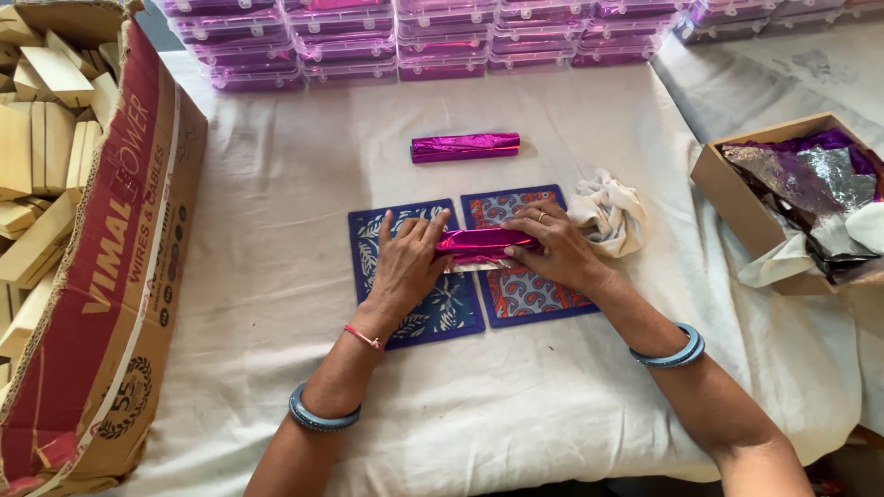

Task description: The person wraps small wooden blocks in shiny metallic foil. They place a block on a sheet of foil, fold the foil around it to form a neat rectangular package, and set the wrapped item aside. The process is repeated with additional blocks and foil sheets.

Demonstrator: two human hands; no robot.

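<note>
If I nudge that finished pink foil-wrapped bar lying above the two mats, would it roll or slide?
The wrapped bar looks flat-sided like the wooden blocks in the carton, so it would probably slide, not roll. Its glossy foil seems slippery, though the cloth-covered table may drag on it. It probably stays stiff when lifted.

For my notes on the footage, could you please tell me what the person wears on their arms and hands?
Both forearms are bare. The left hand has a thin pink thread at the wrist and a blue bangle higher up; the right hand has a finger ring and blue bangles.
</note>
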